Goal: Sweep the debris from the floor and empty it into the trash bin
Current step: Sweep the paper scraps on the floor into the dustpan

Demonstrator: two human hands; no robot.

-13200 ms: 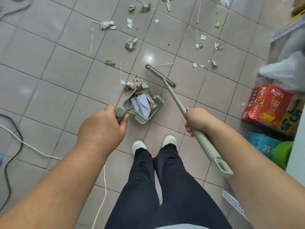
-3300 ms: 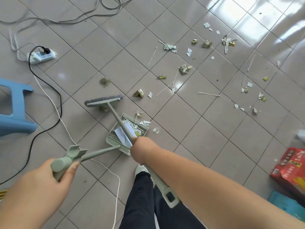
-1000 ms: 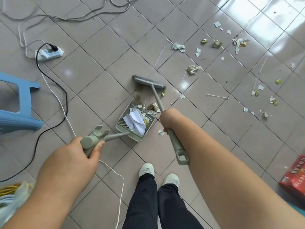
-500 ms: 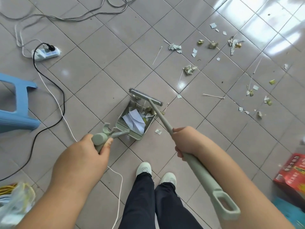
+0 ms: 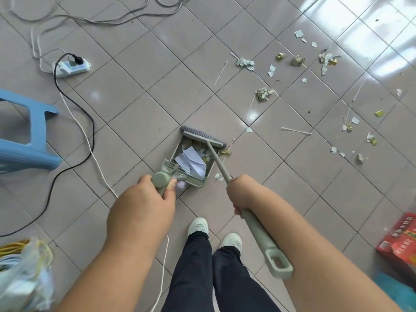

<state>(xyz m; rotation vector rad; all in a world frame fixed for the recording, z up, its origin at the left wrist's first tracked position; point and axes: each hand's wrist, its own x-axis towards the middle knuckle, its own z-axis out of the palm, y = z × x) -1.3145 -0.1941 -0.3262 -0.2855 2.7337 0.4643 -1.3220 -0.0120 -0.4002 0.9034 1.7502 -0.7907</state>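
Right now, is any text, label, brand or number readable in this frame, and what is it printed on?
Nothing reads clearly.
Red box at the right edge: printed characters on its top face, too blurred to read.
Blue package below it: no legible text.
Power strip, dustpan, broom: no markings visible.
Paper scraps: too small to tell.

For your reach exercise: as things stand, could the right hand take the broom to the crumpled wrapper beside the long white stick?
Probably yes. The right hand grips the broom, and only bare tile lies between its head and the wrapper; a step forward may be needed.
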